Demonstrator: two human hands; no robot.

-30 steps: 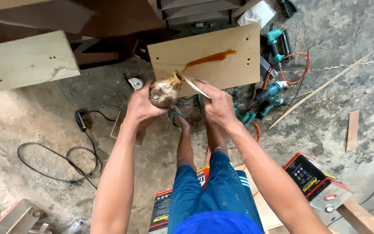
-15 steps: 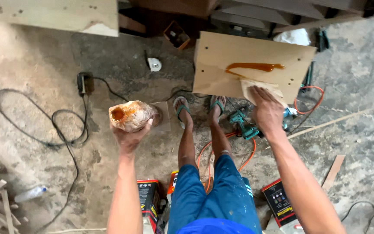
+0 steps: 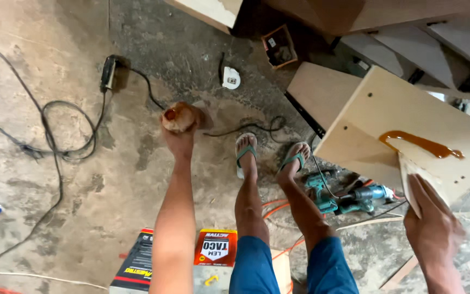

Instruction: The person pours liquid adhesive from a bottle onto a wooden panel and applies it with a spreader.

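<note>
A: What room do you have around your hands?

B: Your left hand [image 3: 178, 142] sits in the left centre of the frame over bare concrete floor [image 3: 82, 190]. A looped black cable [image 3: 55, 130] lies to its left, a white tape measure [image 3: 231, 79] sits above and to its right, and your sandalled feet [image 3: 270, 155] stand just right of it. Your right hand [image 3: 433, 228] is at the lower right. The plywood board [image 3: 409, 117] runs up from it toward the right edge of the frame, and its lower corner hangs above a teal power drill [image 3: 349, 196] on the floor.

A: Where are the things you hold?

B: The glue container [image 3: 179, 116], a brown, smeared, rounded pot, sits at the far end of your left hand, its open mouth turned up and to the left. The thin flat spreader [image 3: 412, 177] juts up from your right fingers, and its upper edge lies on the board just below the amber streak of glue [image 3: 420, 144].

A: And the grips and arms?

B: Your left fingers are wrapped around the container from below, holding it, with the arm stretched straight up the frame. Your right fingers are pinched flat against the spreader's lower end, holding it, with the forearm coming in from the bottom right corner.

A: Anything close to your knees?

B: A red and black glue tin [image 3: 216, 247] stands at the bottom centre, between your left forearm and your legs.
</note>
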